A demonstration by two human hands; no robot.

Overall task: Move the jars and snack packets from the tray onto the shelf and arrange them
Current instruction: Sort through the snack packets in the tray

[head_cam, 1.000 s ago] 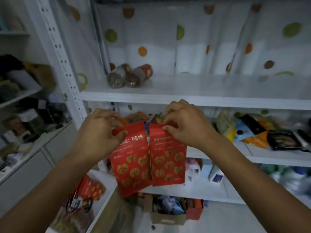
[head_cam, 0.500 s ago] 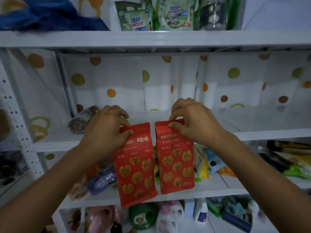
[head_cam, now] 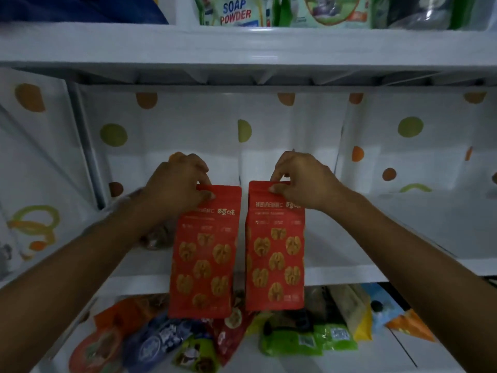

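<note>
Two red snack packets printed with walnuts hang upright side by side in front of the white middle shelf [head_cam: 403,238]. My left hand [head_cam: 178,184] pinches the top edge of the left packet [head_cam: 203,254]. My right hand [head_cam: 298,179] pinches the top edge of the right packet [head_cam: 275,254]. A narrow gap separates the two packets, and their lower ends hang below the shelf's front edge. A jar [head_cam: 157,238] lies on the shelf behind my left wrist, mostly hidden.
The shelf above [head_cam: 242,49] holds soap powder bags [head_cam: 236,12]. The shelf below carries a heap of mixed snack packets [head_cam: 290,340]. A white polka-dot sheet [head_cam: 269,135] backs the middle shelf, whose right part [head_cam: 430,224] is bare.
Both hands have risen with the packets toward the middle shelf, and the packets have moved slightly apart. The view has tilted upward.
</note>
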